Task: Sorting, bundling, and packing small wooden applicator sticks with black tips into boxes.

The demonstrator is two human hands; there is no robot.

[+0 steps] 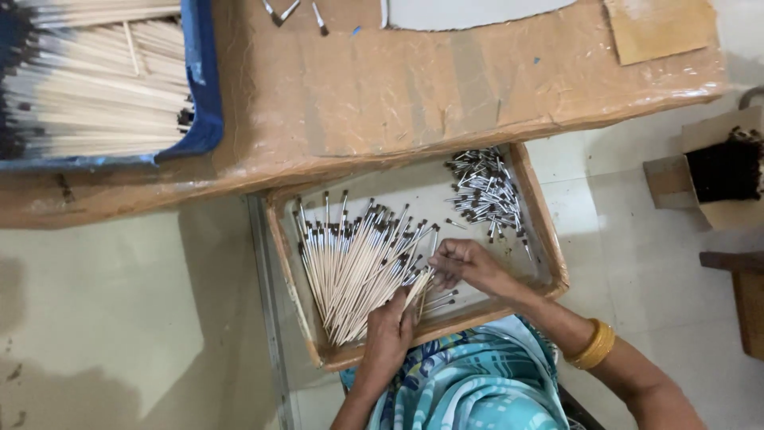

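Head view, looking down on a shallow wooden tray [549, 267] that sits below the edge of a brown paper-covered counter [414, 87]. The left hand [390, 330] rests at the near end of a fanned heap of thin pale sticks [354, 259], its fingers [406, 306] curled together and closed around a small bundle of sticks [419, 288]. That bundle runs diagonally, its upper end pointing away and to the right toward the right hand [469, 267], its lower end hidden under the left palm. The right hand lies just beside and to the right of the bundle's tip, fingers bent inward and pinched near the stick ends; whether it actually clamps a stick cannot be told, since the fingertips are hidden behind the knuckles.

The heap spreads like a fan: long axes run from the near left corner of the tray up and away, dark-tipped ends pointing toward the counter. It lies to the left of and above both hands, touching the left fingers.

A separate pile of short dark-tipped pieces [485, 191] occupies the far right corner of the tray, well apart from the hands. A blue tray of long sticks [203, 95] stands on the counter at upper left. A yellow bangle [595, 344] circles the right wrist.
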